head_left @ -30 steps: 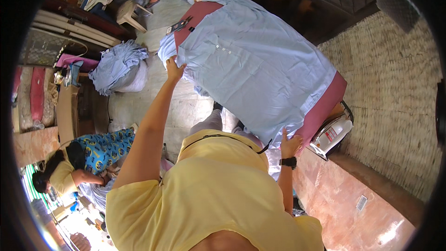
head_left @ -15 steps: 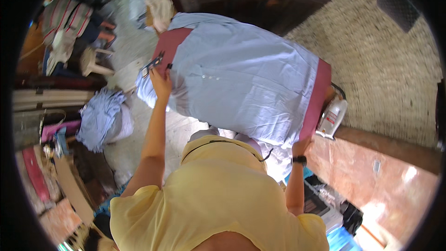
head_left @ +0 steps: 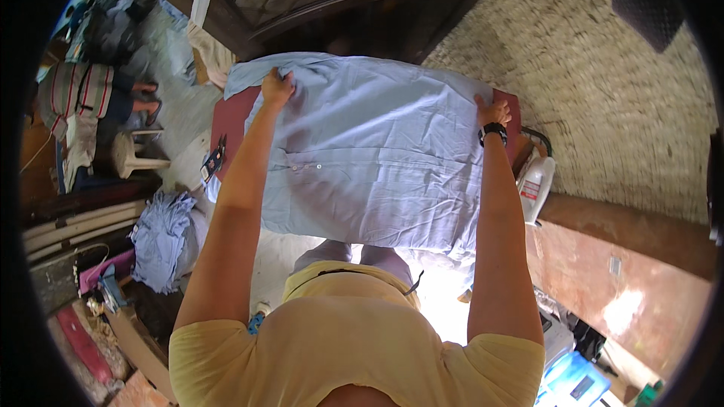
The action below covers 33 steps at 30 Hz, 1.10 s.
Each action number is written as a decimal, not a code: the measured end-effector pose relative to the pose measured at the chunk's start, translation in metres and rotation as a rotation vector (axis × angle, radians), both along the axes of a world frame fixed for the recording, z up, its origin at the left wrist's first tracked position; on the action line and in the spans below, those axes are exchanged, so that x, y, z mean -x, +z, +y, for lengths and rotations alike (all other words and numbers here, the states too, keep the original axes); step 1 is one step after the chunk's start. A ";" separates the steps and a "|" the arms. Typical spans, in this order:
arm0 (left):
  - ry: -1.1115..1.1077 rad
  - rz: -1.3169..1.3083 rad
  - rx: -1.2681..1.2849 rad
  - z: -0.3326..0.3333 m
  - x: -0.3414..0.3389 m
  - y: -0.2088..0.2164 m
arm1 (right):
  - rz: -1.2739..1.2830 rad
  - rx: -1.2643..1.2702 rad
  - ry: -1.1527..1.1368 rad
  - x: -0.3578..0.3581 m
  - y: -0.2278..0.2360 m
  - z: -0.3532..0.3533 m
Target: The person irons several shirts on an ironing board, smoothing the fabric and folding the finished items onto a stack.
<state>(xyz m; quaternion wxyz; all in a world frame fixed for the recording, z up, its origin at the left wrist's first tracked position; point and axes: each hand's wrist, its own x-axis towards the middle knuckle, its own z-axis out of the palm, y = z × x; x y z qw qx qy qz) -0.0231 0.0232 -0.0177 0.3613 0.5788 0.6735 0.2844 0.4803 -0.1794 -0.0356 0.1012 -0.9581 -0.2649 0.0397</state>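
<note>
Pale-blue shirt (head_left: 377, 136) lies spread over maroon-topped desk (head_left: 232, 114), buttons (head_left: 319, 166) facing up. L hand (head_left: 277, 90) on shirt's far L part, fingers curled; can't tell if it's pinching fabric. R hand (head_left: 494, 111) at shirt's R edge, thumb & fingers spread, touching fabric, w/ dark watch (head_left: 492, 133) on wrist. Small dark tool (head_left: 215, 160) L of shirt, on desk; white iron (head_left: 535, 183) just R of shirt; heap of blue cloth (head_left: 162, 241) well L of shirt.
</note>
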 end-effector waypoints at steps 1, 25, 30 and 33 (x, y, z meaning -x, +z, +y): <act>-0.039 0.373 -0.559 0.000 0.031 -0.017 | 0.104 -0.079 0.046 0.025 0.007 0.015; -0.628 0.128 -0.629 0.010 -0.111 0.084 | 0.256 -0.616 0.184 -0.017 -0.018 -0.018; -0.191 0.577 -0.757 0.018 -0.021 0.019 | 0.336 -0.464 0.102 -0.030 -0.007 -0.018; -0.077 0.534 -0.324 0.017 0.047 -0.041 | 0.364 -0.311 0.007 -0.016 0.018 0.008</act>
